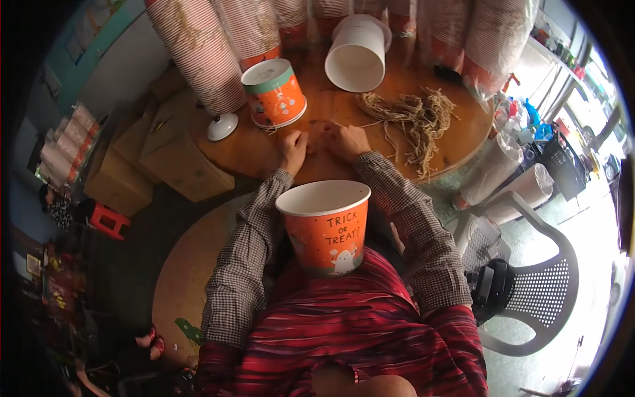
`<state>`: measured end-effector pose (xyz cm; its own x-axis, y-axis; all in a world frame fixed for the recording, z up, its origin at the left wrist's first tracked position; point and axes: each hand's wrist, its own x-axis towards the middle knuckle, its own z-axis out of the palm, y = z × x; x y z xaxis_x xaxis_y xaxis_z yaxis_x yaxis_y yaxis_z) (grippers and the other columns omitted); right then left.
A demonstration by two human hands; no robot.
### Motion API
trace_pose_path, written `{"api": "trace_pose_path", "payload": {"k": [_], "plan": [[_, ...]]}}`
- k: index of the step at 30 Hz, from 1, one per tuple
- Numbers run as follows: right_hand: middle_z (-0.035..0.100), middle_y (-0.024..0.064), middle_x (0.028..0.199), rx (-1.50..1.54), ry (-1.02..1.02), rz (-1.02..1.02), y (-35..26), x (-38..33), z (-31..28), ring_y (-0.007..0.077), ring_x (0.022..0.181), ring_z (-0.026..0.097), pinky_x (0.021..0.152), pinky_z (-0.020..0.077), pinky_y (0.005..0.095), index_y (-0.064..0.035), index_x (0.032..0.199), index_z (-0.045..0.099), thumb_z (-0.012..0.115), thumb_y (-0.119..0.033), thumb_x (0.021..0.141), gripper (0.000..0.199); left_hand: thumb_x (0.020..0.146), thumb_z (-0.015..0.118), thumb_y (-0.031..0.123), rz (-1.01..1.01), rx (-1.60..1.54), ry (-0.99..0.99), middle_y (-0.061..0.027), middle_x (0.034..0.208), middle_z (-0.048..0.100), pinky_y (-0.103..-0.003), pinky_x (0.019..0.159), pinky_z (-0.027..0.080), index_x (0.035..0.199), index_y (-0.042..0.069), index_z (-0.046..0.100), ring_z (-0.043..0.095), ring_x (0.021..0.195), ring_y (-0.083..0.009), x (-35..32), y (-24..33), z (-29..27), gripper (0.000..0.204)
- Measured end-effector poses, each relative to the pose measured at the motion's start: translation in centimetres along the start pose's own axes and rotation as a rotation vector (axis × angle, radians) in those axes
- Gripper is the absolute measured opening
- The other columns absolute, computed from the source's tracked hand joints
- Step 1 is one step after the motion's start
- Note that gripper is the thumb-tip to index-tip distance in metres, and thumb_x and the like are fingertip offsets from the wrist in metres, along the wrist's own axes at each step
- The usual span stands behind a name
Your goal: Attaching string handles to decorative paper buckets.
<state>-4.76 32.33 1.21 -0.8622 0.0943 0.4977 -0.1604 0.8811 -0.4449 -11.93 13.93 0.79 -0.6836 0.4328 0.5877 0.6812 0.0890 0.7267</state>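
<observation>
Twine (423, 122) lies tan, stringy and loosely tangled.

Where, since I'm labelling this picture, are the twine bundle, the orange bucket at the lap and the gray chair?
Twine bundle (423, 121): head view, on its tangled strands.
Orange bucket at the lap (315, 235): head view, on its outer wall.
Gray chair (541, 289): head view, on its perforated panel.

We count 2 orange buckets (323, 231): 1 near, 1 far left. Plus 1 twine bundle (423, 122) far right, 1 chair (542, 294) right, 1 red stool (106, 221) left. Far cup stacks (198, 56): several, exact total unclear to us.
</observation>
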Motion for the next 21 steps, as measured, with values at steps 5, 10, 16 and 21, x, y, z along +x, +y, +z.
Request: {"api": "trace_pose_path", "payload": {"k": [5, 10, 16, 21], "plan": [[0.066, 0.0147, 0.092, -0.577, 0.184, 0.347, 8.2, -1.7, -8.4, 0.0342, 0.084, 0.065, 0.071, 0.0511, 0.0493, -0.0108, 0.091, 0.064, 0.053, -0.032, 0.088, 0.025, 0.097, 0.05, 0.017, -0.2, -0.302, -0.043, -0.0066, 0.068, 0.058, -0.024, 0.052, 0.052, 0.081, -0.001, 0.056, 0.061, 0.059, -0.013, 0.0, -0.3, -0.1, 0.025], [0.061, 0.0138, 0.108, -0.822, 0.166, 0.438, 15.4, -4.8, -15.7, 0.0305, 0.103, 0.057, 0.083, 0.0477, 0.0456, -0.0109, 0.099, 0.065, 0.049, -0.029, 0.092, 0.026, 0.097, 0.051, 0.019, -0.274, -0.336, 0.01, -0.0051, 0.067, 0.057, -0.024, 0.051, 0.053, 0.079, -0.001, 0.056, 0.061, 0.058, -0.0121, 0.0, 0.2, -0.7, 0.027], [0.058, 0.015, 0.117, -0.635, 0.289, 0.309, 17.4, -4.2, -15.3, 0.0352, 0.107, 0.055, 0.087, 0.0466, 0.0442, -0.0138, 0.122, 0.056, 0.051, -0.022, 0.09, 0.033, 0.097, 0.052, 0.021, -0.289, -0.366, -0.017, -0.0037, 0.069, 0.058, -0.023, 0.053, 0.05, 0.08, 0.001, 0.056, 0.06, 0.058, -0.0108, -0.3, 0.6, -0.5, 0.027], [0.067, 0.0109, 0.097, 0.189, 0.241, 0.202, 4.7, -0.1, -6.3, 0.0243, 0.082, 0.063, 0.073, 0.0506, 0.0361, -0.0075, 0.111, 0.065, 0.056, -0.018, 0.092, 0.024, 0.096, 0.052, 0.021, -0.235, -0.261, -0.072, -0.0038, 0.069, 0.06, -0.024, 0.057, 0.049, 0.08, 0.0, 0.06, 0.06, 0.062, -0.0103, -0.8, 0.9, -1.1, 0.028]]}}
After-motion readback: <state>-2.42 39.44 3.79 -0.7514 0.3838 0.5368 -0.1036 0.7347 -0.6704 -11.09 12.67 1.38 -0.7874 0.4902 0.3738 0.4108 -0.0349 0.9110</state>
